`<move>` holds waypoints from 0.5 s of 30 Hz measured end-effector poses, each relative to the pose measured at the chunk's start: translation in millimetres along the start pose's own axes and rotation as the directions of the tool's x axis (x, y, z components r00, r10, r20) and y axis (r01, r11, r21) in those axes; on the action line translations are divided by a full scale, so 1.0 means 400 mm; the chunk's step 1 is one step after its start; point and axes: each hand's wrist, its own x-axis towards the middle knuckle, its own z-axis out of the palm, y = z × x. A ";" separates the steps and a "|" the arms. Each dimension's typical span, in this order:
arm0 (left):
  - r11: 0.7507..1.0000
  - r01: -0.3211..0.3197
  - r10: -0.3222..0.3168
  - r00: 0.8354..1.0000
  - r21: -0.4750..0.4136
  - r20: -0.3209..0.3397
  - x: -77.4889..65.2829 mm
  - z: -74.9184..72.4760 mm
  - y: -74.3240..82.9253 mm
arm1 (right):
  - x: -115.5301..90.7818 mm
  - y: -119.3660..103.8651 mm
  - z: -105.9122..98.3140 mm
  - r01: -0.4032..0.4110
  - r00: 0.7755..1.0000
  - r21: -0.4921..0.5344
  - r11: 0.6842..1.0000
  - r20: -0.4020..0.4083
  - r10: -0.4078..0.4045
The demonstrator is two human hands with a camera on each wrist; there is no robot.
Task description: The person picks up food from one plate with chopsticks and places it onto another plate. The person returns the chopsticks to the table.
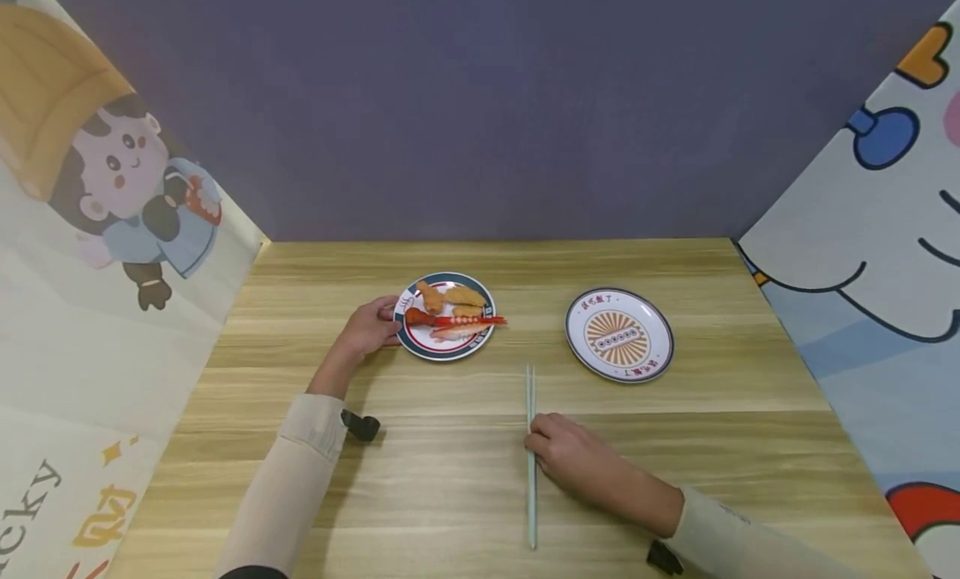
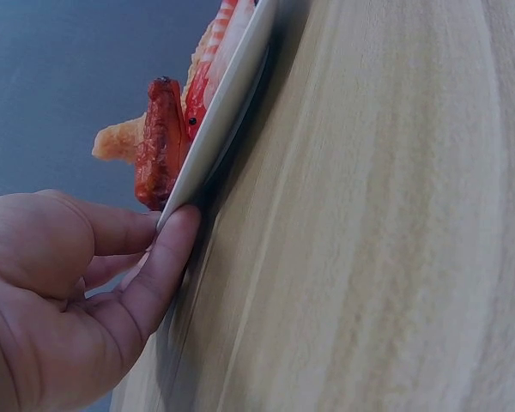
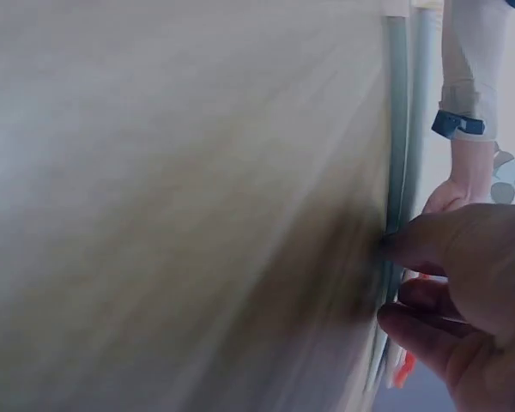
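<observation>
My left hand (image 1: pixel 366 329) pinches the left rim of a dark-banded plate (image 1: pixel 429 351), thumb and fingers on either side of its edge in the left wrist view. On that plate lie a fried drumstick (image 1: pixel 431 298), golden fried pieces (image 1: pixel 465 296), a glazed red-brown meat piece (image 2: pixel 161 142) and a red-and-white shrimp (image 1: pixel 471 321), its red end reaching past the rim. Near the front middle, my right hand (image 1: pixel 577 461) pinches a pair of pale green chopsticks (image 1: pixel 532 504) around their middle. The chopsticks point away from me, close over the table.
A second plate (image 1: pixel 652 358), white with an orange sunburst and red writing, stands to the right with no food on it. The wooden table (image 1: pixel 420 487) is bounded by a dark back wall (image 1: pixel 480 112) and cartoon-printed side panels (image 1: pixel 840 237).
</observation>
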 end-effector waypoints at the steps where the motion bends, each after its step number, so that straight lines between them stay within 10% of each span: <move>1: 1.000 0.000 0.000 1.000 0.000 0.000 0.000 -0.001 -0.001 | -0.002 0.002 0.004 -0.003 1.000 0.015 1.000 -0.005 0.004; 15: 0.999 0.010 -0.010 1.000 0.041 -0.005 -0.003 -0.002 -0.010 | -0.010 0.011 0.002 -0.020 0.999 0.068 0.997 0.028 0.019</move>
